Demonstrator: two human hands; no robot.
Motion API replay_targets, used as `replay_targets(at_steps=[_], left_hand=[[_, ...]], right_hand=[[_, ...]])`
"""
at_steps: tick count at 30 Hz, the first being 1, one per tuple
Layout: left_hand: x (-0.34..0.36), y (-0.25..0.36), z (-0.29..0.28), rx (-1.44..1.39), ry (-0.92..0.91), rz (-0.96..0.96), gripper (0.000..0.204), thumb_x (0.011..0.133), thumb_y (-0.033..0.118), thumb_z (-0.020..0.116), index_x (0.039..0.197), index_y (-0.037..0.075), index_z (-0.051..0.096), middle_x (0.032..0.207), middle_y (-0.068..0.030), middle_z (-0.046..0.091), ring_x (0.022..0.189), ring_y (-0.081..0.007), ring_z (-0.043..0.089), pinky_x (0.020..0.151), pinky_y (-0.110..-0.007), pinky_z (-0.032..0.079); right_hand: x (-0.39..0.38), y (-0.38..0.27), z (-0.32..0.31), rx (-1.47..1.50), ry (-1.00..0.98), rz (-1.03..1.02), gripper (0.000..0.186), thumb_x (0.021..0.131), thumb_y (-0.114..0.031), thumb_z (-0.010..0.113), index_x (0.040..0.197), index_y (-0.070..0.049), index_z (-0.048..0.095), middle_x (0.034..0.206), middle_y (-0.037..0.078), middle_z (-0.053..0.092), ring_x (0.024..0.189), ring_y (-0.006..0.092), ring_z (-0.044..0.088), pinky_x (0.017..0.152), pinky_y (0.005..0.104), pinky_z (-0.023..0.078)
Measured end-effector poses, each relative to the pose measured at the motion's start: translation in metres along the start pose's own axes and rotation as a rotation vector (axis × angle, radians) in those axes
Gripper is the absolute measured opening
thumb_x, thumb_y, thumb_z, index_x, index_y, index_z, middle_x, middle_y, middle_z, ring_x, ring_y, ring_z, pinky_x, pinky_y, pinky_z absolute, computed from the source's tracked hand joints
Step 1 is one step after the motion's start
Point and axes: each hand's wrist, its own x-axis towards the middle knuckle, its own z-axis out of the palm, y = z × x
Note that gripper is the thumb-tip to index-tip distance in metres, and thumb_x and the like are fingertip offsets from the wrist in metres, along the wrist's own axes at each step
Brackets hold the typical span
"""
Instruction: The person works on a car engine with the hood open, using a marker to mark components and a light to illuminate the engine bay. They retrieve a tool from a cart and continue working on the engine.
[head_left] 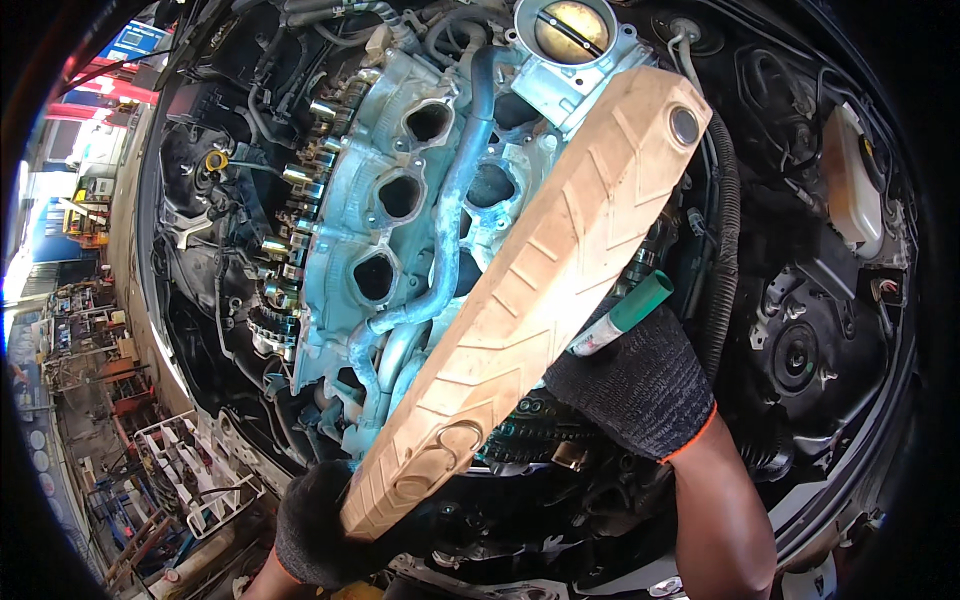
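Note:
A long tan bar-shaped piece (540,290) with V-shaped ridges slants across the engine, from lower left to upper right. It has a round inset at its far end and two oval marks near its close end. My left hand (318,527), in a black glove, is closed round the close end. Under the bar's right side, my gloved right hand (640,385) grips a white tube with a green cap (640,303); its fingers are partly hidden. Behind the bar lies the opened engine (345,225), with dark oval ports, exposed metal valve parts (300,175) and a bluish pipe (465,180).
A round throttle body (570,35) sits at the far end of the engine. A white reservoir (852,185) and a ribbed black hose (722,235) are at the right. Beyond the left fender, a white rack (195,470) and cluttered workshop parts stand on the floor.

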Motion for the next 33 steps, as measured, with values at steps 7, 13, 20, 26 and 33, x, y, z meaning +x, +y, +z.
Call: replay_targets(at_steps=[7,13,20,26,33], left_hand=[[-0.003,-0.004,0.003,0.045,0.053,0.167,0.075,0.070,0.027,0.106,0.131,-0.001,0.072,0.118,-0.0174,0.079,0.106,-0.0349,0.079,0.091,-0.042,0.061],[-0.003,0.002,0.010,0.105,0.121,0.173,0.074,0.072,0.027,0.105,0.132,-0.001,0.072,0.122,-0.0182,0.078,0.110,-0.0373,0.079,0.095,-0.044,0.062],[0.000,0.006,0.001,0.145,0.040,0.194,0.073,0.073,0.025,0.104,0.133,-0.001,0.072,0.123,-0.0184,0.078,0.111,-0.0368,0.079,0.097,-0.046,0.062],[-0.002,0.008,-0.002,0.074,-0.029,0.069,0.079,0.073,0.025,0.105,0.137,-0.002,0.068,0.130,-0.0195,0.076,0.115,-0.0342,0.078,0.099,-0.047,0.062],[-0.002,0.006,-0.001,0.088,-0.019,0.147,0.090,0.070,0.028,0.106,0.143,-0.002,0.064,0.133,-0.0196,0.075,0.119,-0.0353,0.077,0.103,-0.046,0.061]], right_hand=[[-0.002,0.000,0.004,0.124,0.027,0.077,0.044,0.084,-0.027,0.090,0.116,-0.004,0.073,0.113,0.020,0.076,0.109,0.0431,0.072,0.098,0.0531,0.059],[-0.002,-0.002,-0.001,0.065,-0.011,0.066,0.035,0.086,-0.027,0.088,0.111,-0.005,0.075,0.109,0.018,0.077,0.104,0.0418,0.074,0.093,0.0517,0.061],[-0.001,-0.004,0.000,0.023,0.033,0.017,0.025,0.099,-0.034,0.081,0.101,-0.009,0.079,0.092,0.011,0.080,0.089,0.0301,0.080,0.083,0.0472,0.065],[-0.002,-0.006,0.000,0.006,0.035,-0.008,0.030,0.095,-0.035,0.085,0.104,-0.007,0.077,0.100,0.014,0.078,0.095,0.0338,0.077,0.088,0.0491,0.063],[-0.003,-0.005,0.001,-0.026,-0.034,-0.010,0.035,0.091,-0.035,0.087,0.111,-0.009,0.075,0.109,0.014,0.075,0.105,0.0382,0.073,0.100,0.0535,0.057]])
